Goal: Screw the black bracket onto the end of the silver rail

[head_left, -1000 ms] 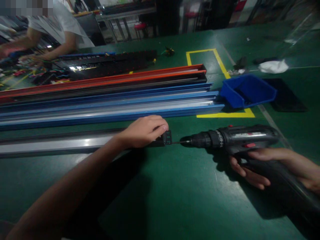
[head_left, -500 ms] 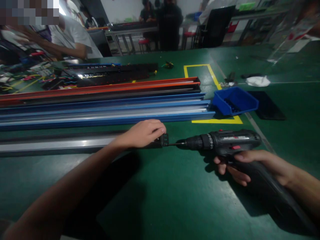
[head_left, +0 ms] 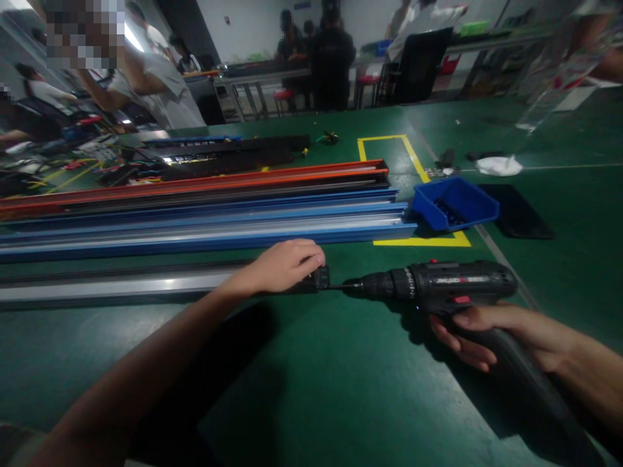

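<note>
My left hand (head_left: 282,266) is curled over the right end of a long black-and-silver rail (head_left: 111,287) lying on the green table (head_left: 341,389), fingers pressed on its black end cap (head_left: 322,277). My right hand (head_left: 491,331) grips the handle of a black cordless drill (head_left: 438,285). The drill lies level, pointing left, and its thin bit meets the end cap.
Behind the rail lie several long blue, black and orange rails (head_left: 204,214) side by side. A blue parts bin (head_left: 455,204) sits on a yellow taped rectangle at their right end, a black pad (head_left: 516,217) beside it. Other people work at the far left and at benches behind.
The view has tilted up, so more of the room behind shows. The drill and my hands have stayed at the rail's end, with the bit still at the end cap.
</note>
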A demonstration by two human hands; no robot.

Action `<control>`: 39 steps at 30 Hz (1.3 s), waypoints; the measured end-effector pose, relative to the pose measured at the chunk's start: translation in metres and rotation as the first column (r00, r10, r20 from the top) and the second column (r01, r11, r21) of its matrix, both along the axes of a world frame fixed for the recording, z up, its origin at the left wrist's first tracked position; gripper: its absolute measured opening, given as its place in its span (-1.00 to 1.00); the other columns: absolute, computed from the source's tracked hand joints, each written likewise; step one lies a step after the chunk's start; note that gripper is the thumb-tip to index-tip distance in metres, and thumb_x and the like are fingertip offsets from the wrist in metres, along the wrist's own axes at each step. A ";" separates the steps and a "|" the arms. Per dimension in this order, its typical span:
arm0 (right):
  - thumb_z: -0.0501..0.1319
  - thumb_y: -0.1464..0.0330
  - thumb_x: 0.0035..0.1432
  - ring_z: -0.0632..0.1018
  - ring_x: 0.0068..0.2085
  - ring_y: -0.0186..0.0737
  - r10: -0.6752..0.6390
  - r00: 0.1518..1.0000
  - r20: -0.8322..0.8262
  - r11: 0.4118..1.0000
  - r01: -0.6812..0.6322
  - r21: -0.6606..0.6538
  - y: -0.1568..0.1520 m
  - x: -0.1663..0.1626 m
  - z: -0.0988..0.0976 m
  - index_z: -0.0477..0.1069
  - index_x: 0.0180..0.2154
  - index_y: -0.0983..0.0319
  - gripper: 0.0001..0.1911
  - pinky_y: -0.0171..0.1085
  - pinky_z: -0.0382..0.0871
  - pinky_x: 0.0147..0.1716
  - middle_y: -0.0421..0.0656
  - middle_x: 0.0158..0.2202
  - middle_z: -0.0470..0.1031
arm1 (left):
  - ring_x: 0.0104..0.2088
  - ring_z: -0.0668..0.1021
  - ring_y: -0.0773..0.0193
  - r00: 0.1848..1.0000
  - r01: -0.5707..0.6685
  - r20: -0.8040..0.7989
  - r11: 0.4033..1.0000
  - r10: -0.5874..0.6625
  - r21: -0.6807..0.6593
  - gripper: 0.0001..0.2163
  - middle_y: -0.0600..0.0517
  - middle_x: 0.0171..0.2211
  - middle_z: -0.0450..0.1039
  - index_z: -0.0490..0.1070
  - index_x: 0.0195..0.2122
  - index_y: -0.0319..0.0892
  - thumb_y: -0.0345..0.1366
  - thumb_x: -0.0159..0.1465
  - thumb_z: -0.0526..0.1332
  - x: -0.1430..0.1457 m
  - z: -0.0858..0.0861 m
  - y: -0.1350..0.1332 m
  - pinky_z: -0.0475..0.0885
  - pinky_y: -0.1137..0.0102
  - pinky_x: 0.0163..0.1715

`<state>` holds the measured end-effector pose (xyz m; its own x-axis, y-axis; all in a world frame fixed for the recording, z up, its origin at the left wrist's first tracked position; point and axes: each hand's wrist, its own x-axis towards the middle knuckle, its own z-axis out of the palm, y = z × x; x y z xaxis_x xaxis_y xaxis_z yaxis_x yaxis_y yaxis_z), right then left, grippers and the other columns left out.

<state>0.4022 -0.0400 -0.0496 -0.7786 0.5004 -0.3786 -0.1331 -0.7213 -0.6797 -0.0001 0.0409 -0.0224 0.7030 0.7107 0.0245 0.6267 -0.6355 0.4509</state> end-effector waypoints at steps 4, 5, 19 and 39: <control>0.39 0.26 0.32 0.45 -0.50 -0.48 -0.006 1.000 0.019 1.000 0.006 0.020 -0.001 0.001 -0.002 0.68 -0.14 0.37 -0.73 -0.41 0.54 -0.41 -0.08 -0.27 0.57 | -0.11 0.58 0.14 1.000 -0.008 -0.011 1.000 0.008 -0.006 -0.64 -0.05 -0.12 0.59 0.57 -0.12 -0.16 -0.16 0.58 -0.01 0.000 0.000 0.000 0.40 0.27 -0.08; 0.39 0.26 0.32 0.44 -0.50 -0.48 -0.009 1.000 0.022 1.000 0.008 0.026 -0.001 0.001 -0.002 0.68 -0.14 0.37 -0.73 -0.41 0.55 -0.41 -0.09 -0.27 0.57 | -0.11 0.58 0.14 1.000 -0.010 -0.015 1.000 0.010 -0.009 -0.64 -0.05 -0.12 0.59 0.57 -0.11 -0.16 -0.16 0.58 -0.01 0.000 0.000 -0.001 0.40 0.27 -0.08; 0.41 0.23 0.29 0.38 -0.51 -0.48 -0.011 0.999 0.045 1.000 0.010 0.024 -0.001 0.001 -0.003 0.69 -0.15 0.33 -0.73 -0.42 0.50 -0.44 -0.12 -0.30 0.55 | -0.11 0.58 0.14 1.000 -0.009 -0.015 1.000 0.009 -0.015 -0.63 -0.05 -0.12 0.59 0.56 -0.12 -0.15 -0.15 0.58 -0.02 0.000 0.002 -0.001 0.41 0.25 -0.07; 0.40 0.24 0.34 0.48 -0.47 -0.47 0.011 1.000 0.008 1.000 -0.011 0.016 0.001 0.003 -0.006 0.65 -0.06 0.36 -0.70 -0.42 0.54 -0.38 -0.09 -0.21 0.59 | -0.13 0.59 0.16 1.000 -0.003 -0.008 1.000 0.003 0.008 -0.63 -0.05 -0.13 0.59 0.57 -0.11 -0.15 -0.14 0.58 -0.02 0.001 0.001 -0.001 0.42 0.29 -0.08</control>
